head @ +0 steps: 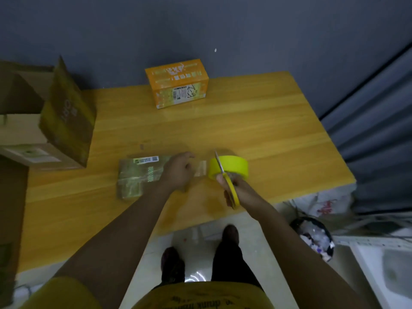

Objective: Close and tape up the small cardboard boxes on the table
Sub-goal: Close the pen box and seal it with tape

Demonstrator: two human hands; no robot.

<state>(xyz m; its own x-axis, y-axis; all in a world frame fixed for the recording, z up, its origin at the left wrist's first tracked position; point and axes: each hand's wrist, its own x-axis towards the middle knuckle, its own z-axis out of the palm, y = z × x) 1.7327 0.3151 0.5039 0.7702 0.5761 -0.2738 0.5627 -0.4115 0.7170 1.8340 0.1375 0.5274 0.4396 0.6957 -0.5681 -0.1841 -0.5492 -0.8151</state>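
A small flat box [139, 176] wrapped in clear tape is lying on the wooden counter [256, 128], near its front edge and a little left of the middle. A white label with a barcode is showing along its far side. The left hand [179, 170] is resting over the right end of this box, fingers curled downward; its grip seems to be pressing or holding the strip of clear tape [201, 168] that is stretching from the box to the right, though exactly how the fingers are closing on it cannot be told.

The strip is running to a yellow tape roll [229, 167] sitting just right of the hand. The right hand [236, 189] is gripping a pair of yellow-handled scissors [225, 178], fingers wrapped round the handles, with the blades pointing away from the person and crossing in front of the roll, close to the strip.

Farther back, near the wall, an orange box [178, 83] is standing closed with a white label on its near face. At the left edge of the counter a larger brown box [66, 114] is leaning tilted against an open carton [24, 130]. On the floor to the right a bin [316, 237] lined with a dark bag is holding scraps.
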